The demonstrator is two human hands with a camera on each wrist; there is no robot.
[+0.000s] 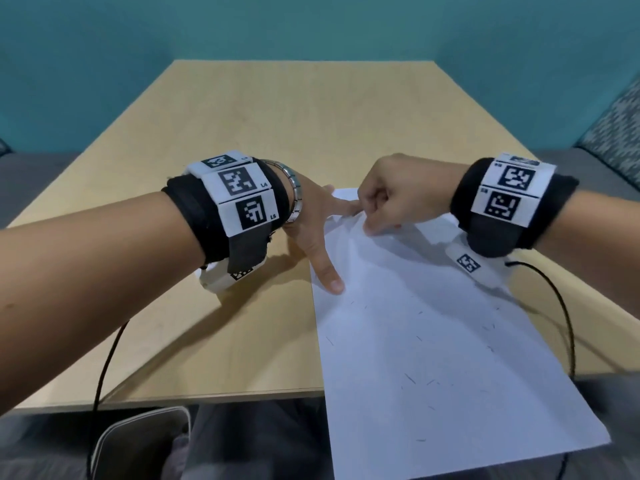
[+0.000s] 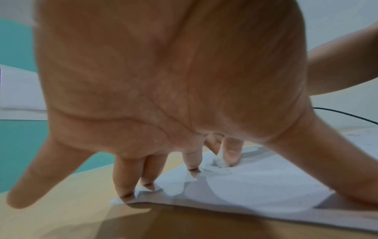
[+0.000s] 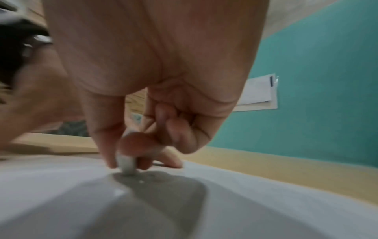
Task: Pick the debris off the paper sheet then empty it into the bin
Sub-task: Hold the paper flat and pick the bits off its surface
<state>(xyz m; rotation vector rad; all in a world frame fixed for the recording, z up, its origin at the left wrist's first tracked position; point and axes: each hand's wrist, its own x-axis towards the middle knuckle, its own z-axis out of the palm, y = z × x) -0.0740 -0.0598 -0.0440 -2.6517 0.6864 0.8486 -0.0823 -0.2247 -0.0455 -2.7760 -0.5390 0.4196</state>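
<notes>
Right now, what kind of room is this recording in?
Probably an office meeting nook or lounge, not a workshop: a light wooden laminate table against a plain teal wall, with grey upholstered bench seating alongside and a patterned cushion on the right.

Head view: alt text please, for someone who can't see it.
The right hand pinches a small white bit of debris at the far end of a paper sheet, which the spread left hand presses onto a wooden table.
</notes>
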